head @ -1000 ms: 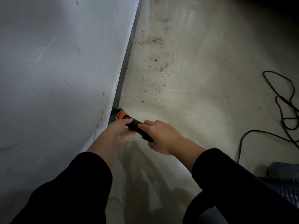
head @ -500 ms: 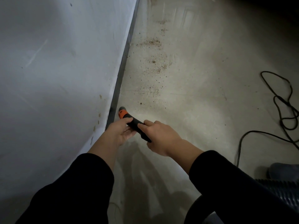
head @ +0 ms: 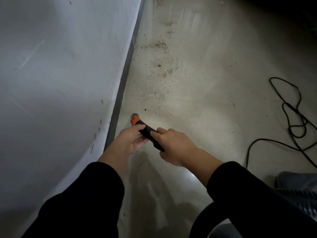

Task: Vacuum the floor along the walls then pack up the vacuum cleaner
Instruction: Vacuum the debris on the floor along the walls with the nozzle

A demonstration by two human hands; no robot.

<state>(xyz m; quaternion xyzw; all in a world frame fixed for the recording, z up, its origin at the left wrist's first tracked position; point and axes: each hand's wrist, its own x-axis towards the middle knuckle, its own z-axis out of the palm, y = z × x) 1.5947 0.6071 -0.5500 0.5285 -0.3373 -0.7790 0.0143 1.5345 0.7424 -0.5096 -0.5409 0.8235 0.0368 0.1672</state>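
Note:
Both hands hold a black vacuum nozzle (head: 146, 130) with an orange collar and a grey tip. My left hand (head: 129, 141) grips it from the wall side, just behind the collar. My right hand (head: 175, 145) grips it further back, fingers curled over the top. The tip touches the pale floor a short way out from the dark baseboard (head: 123, 78). Brown dirt specks (head: 160, 66) lie scattered on the floor ahead of the tip, along the wall.
A white scuffed wall (head: 56, 69) fills the left side. A black power cord (head: 294, 117) loops over the floor at the right. A ribbed hose (head: 298, 194) and part of the grey vacuum body sit at the lower right.
The nozzle tip has slid away from the baseboard, out and slightly forward over the floor. Both hands keep the same grip.

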